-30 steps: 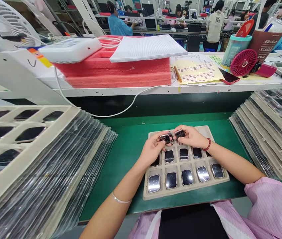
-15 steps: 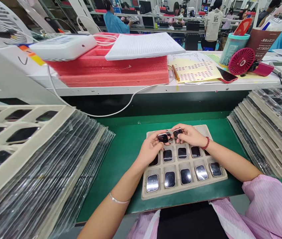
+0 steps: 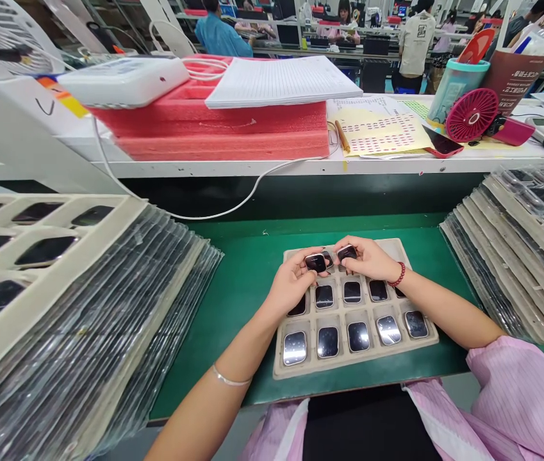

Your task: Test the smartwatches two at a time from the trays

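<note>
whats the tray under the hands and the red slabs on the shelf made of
The tray: matte beige, moulded plastic or pulp, going by its rounded, formed pockets; the look leaves it open. The red slabs: most likely foam, dull, with grainy, nicked edges.

Viewed from the centre of the head view, the upper garment shows a loose pink sleeve (image 3: 524, 384) at 4 o'clock with fine pale stripes, gathered near the elbow, and matching pink striped fabric (image 3: 270, 430) at 6 o'clock. White bands border a plain black panel (image 3: 353, 422) at 5 o'clock. A dark red beaded bracelet (image 3: 398, 274) circles the right wrist (image 3: 391, 269) between 3 and 4 o'clock; a slim silver-coloured bangle (image 3: 230, 380) circles the left forearm (image 3: 240, 358) between 6 and 7 o'clock.
</note>
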Demonstrator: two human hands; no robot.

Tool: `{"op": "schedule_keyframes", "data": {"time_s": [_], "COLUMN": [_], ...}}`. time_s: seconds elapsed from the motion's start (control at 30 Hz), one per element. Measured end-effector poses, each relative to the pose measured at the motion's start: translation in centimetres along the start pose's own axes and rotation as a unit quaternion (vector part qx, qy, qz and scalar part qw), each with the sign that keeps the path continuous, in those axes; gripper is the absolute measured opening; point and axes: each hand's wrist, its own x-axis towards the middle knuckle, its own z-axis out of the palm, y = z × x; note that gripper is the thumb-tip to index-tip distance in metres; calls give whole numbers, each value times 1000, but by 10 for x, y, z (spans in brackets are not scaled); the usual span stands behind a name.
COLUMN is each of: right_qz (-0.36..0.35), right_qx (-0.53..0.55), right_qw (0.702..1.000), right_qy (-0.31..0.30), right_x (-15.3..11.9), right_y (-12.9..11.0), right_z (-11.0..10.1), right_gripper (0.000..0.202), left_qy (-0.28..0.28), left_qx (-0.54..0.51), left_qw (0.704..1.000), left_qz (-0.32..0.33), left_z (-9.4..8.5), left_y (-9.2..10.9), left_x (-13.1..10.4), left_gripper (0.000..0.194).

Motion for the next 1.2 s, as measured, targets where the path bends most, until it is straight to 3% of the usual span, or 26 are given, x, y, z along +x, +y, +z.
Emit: {"op": "schedule_keyframes", "data": {"time_s": [0.3,0.53,0.8,0.97,1.07,1.13,1.2], "right_qz": [-32,-44,-31,-2,37,56,65], "right_qx": [-36,-69,-22,8,40,62,84], "right_qw": [999,996,999,1000,998,996,994], "right_qy": [0,26,4,18,20,19,17], "right_x": [0,0,0,0,-1,-3,-4], "right_y": [1,2,1,-1,-5,-6,-5], "right_z": [0,0,-1,0,-1,-2,-4], "right_gripper": [37,22,39,38,39,40,39], "left_qy": [-3,6,-1,-18,-112,-244,-406], "left_qx": [1,-5,-21,-132,-230,-274,-291], "left_qw": [1000,1000,1000,989,961,920,847], "left_qz": [-5,-22,-21,-57,-104,-137,-184], "left_z": [-1,-2,-3,-8,-10,-5,5], "left_y": [-3,3,1,8,24,39,56], "left_x": [0,-1,0,3,-13,-33,-55], "left_gripper": [50,51,55,66,64,72,78]}}
